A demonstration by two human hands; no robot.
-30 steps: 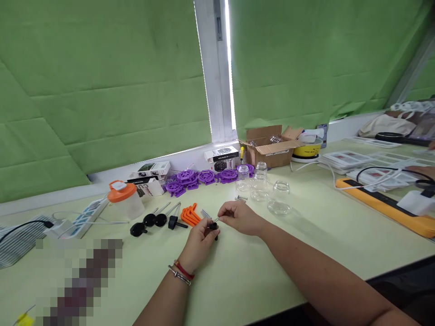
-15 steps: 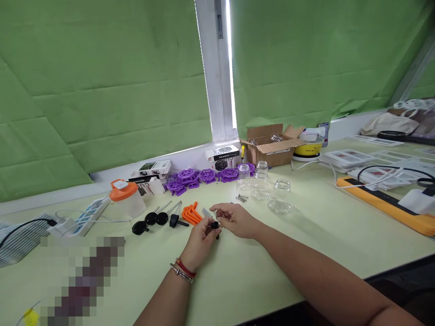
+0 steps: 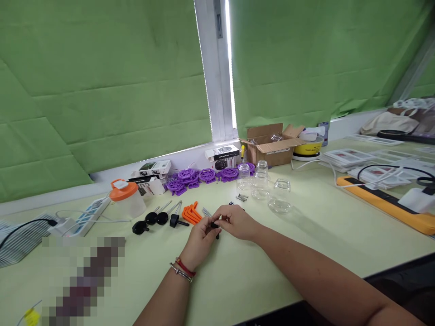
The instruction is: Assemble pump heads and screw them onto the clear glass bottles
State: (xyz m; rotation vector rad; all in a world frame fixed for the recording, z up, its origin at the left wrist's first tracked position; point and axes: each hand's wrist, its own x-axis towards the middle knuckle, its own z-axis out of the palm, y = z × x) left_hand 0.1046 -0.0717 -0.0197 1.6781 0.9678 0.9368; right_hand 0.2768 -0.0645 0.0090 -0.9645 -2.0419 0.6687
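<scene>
My left hand (image 3: pixel 200 239) is closed around a small black plastic part (image 3: pixel 217 236), most of it covered by fingers. My right hand (image 3: pixel 238 221) bends over the top of that part, its fingertips pinched against it; whatever lies between them is hidden. Just beyond the hands are thin metal rods (image 3: pixel 206 212), and left of these a row of orange bent handles (image 3: pixel 191 213). Black round pieces with metal shafts (image 3: pixel 157 218) lie farther left, beside a black cup-shaped piece (image 3: pixel 174 220). Behind my right hand rest small coil springs (image 3: pixel 242 198).
Clear glass jars (image 3: pixel 279 197) stand right of the springs. Purple plastic discs (image 3: pixel 207 175) are piled along the wall, near printed boxes (image 3: pixel 222 154) and an open cardboard box (image 3: pixel 275 151). At left are an orange-lidded jug (image 3: pixel 127 199) and a power strip (image 3: pixel 90 216).
My right hand has shifted slightly, its fingertips coming down onto the top of the black part. My left hand stays in place with the part.
</scene>
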